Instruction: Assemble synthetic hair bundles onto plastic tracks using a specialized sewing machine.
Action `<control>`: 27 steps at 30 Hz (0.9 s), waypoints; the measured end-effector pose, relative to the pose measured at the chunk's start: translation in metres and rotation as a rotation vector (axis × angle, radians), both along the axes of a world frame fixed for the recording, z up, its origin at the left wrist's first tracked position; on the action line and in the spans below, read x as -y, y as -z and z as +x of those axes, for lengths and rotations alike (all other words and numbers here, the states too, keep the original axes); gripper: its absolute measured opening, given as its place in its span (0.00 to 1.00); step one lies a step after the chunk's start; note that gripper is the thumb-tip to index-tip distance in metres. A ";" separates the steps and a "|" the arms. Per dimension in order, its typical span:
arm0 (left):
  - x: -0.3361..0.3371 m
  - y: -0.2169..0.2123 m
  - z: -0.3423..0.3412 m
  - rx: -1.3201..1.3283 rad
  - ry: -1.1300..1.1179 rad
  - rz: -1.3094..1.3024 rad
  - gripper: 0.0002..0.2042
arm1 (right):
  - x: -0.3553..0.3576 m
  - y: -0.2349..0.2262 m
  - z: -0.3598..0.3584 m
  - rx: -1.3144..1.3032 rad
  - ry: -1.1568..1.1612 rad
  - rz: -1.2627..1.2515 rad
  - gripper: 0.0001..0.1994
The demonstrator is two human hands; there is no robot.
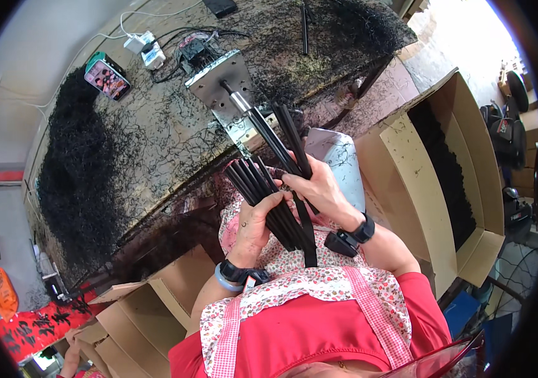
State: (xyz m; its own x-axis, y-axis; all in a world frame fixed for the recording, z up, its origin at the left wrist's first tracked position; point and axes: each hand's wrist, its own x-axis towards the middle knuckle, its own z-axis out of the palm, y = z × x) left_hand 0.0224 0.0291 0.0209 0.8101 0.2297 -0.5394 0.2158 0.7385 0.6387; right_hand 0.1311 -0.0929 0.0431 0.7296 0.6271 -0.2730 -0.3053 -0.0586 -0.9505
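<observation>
My left hand (255,228) is closed round a bundle of thin black tubes (243,181), which fan out up and to the left in front of my apron. My right hand (324,192) grips a few more black tubes (293,135) just to its right. One long tube (267,133) runs from near my right fingers up to a shiny metal spindle (239,101), its end meeting the spindle's tip. The spindle stands out from a steel bracket (212,82) at the table's near edge. My thumbs are close together, and their exact hold on single tubes is partly hidden.
Curly black shavings cover the worktable (162,135), heaped at its left (80,170). A phone (107,80), a power strip (151,53) and cables lie beyond. Cardboard boxes stand right (401,170) and lower left (149,309); the right one holds black pieces (442,170). Another person's hand (73,356) shows lower left.
</observation>
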 end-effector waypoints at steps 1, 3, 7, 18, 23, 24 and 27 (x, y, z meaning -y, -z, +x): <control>-0.002 -0.001 0.000 -0.016 0.001 0.008 0.12 | 0.002 -0.003 -0.004 -0.035 -0.002 -0.079 0.14; -0.006 -0.004 0.002 0.020 -0.033 0.091 0.13 | 0.005 -0.005 -0.008 -0.027 -0.024 -0.079 0.13; -0.013 -0.011 0.015 0.074 -0.090 0.245 0.14 | -0.003 0.004 0.007 0.027 -0.075 -0.110 0.12; -0.007 -0.012 0.048 0.075 -0.021 0.200 0.09 | 0.018 0.001 -0.014 -0.136 -0.048 0.030 0.18; -0.005 -0.011 0.036 0.058 -0.060 0.205 0.10 | 0.007 0.008 0.013 -0.076 -0.089 -0.057 0.15; -0.007 -0.011 0.034 0.035 -0.064 0.239 0.10 | 0.004 0.010 0.017 -0.024 -0.129 0.028 0.14; -0.012 -0.012 0.038 0.061 -0.110 0.307 0.10 | 0.004 0.012 0.019 -0.108 -0.131 0.042 0.17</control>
State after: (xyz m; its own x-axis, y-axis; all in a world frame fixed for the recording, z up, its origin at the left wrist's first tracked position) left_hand 0.0599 0.0411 0.0326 0.7998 0.4625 -0.3827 0.0999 0.5261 0.8445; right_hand 0.1498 -0.0967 0.0310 0.6088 0.7272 -0.3172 -0.3982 -0.0658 -0.9149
